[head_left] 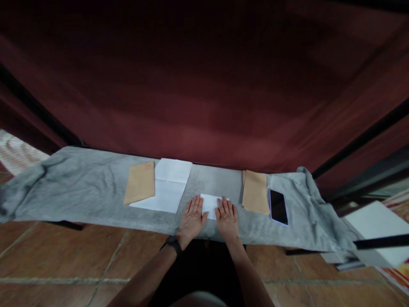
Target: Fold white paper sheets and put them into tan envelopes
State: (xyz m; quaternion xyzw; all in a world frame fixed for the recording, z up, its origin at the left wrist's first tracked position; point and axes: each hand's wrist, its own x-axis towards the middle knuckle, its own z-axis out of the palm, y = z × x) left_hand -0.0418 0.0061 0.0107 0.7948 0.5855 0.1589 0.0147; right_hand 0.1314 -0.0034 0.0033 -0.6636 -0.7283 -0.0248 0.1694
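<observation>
A folded sheet of white paper (211, 205) lies on the grey cloth in front of me. My left hand (191, 217) rests flat at its left edge, fingers stretched out, with a dark band on the wrist. Flat on the right edge of the same paper lies my right hand (227, 217), its fingers also extended. Left of my hands is a larger white sheet (172, 183) with a crease across it. One brown envelope (140, 182) overlaps that sheet's left side. A small stack of brown envelopes (255, 192) sits right of my right hand.
A phone (278, 207) with a dark screen lies beside the envelope stack. Rumpled grey cloth (86, 183) covers the narrow bench. Behind it rises a dark red fabric wall (204, 106). White boards (377, 230) stand off the right end, above a tiled floor (105, 256).
</observation>
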